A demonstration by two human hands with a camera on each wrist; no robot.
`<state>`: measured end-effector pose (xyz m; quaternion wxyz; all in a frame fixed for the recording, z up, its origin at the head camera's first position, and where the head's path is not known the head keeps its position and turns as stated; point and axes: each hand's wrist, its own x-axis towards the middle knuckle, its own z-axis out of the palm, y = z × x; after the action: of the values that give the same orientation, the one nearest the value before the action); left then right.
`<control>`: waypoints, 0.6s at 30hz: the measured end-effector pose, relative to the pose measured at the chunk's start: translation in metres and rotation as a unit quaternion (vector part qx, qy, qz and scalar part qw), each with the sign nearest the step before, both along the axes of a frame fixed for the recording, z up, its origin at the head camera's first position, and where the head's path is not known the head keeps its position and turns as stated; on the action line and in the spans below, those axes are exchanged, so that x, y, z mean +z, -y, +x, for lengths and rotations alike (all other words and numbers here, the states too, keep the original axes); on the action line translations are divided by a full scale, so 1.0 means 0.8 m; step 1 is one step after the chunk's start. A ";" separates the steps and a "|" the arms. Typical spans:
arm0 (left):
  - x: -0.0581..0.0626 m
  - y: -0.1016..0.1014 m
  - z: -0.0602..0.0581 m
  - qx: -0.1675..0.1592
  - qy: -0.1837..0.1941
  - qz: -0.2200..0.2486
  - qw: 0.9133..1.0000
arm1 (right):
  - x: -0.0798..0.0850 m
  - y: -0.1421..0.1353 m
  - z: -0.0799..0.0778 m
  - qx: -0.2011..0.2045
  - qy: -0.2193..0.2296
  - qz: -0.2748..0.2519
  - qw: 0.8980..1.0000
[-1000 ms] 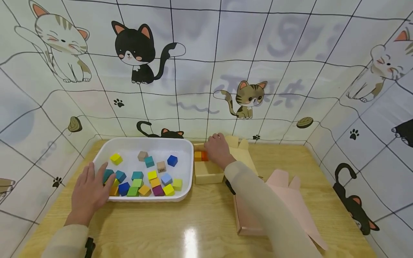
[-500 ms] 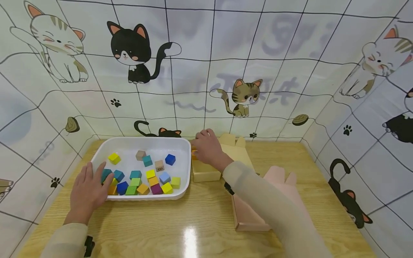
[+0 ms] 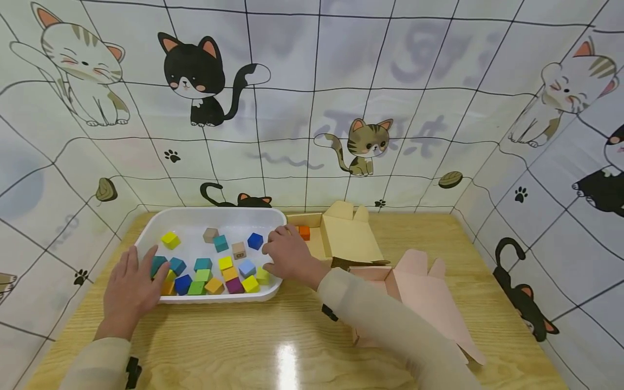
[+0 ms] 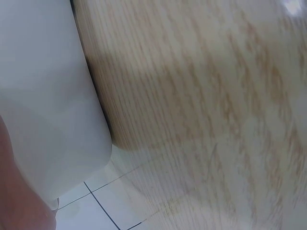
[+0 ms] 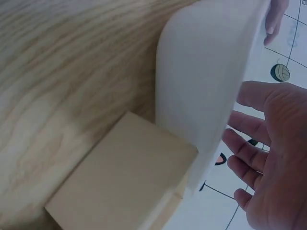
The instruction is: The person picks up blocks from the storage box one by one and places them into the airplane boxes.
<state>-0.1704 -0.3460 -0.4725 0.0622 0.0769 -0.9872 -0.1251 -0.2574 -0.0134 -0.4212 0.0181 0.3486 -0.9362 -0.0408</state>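
Note:
A white plastic tray (image 3: 214,299) holds several coloured cubes: blue, teal, green, yellow, orange, purple and plain wood. My left hand (image 3: 132,287) lies over the tray's left end, fingers extended and thumb near the teal cube (image 3: 157,264). Its edge (image 4: 21,196) shows beside the tray in the left wrist view. Over the tray's right rim reaches my right hand (image 3: 292,254), with a blue cube (image 3: 255,241) and a yellow-green cube (image 3: 262,275) close to its fingers. In the right wrist view that hand's fingers are spread and loosely bent, with nothing held.
Beside the tray stands a yellow cardboard box (image 3: 317,246), its lid folded right, with an orange-red cube (image 3: 304,233) inside. A pink box (image 3: 380,276) with an opened lid lies in front of it, partly behind my right sleeve. A cat-patterned sheet (image 3: 292,108) encloses the table.
My right hand has moved left from inside the yellow box to over the tray's right edge, uncovering the orange-red cube. My left hand has stayed at the tray's left end.

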 end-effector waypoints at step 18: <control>0.001 -0.003 -0.001 0.000 -0.003 -0.002 1.000 | -0.032 0.029 0.005 -0.043 0.030 0.053 0.997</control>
<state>-0.1716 -0.3438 -0.4718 0.0657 0.0763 -0.9873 -0.1232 -0.2532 -0.0362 -0.4468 -0.0300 0.3099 -0.9468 -0.0809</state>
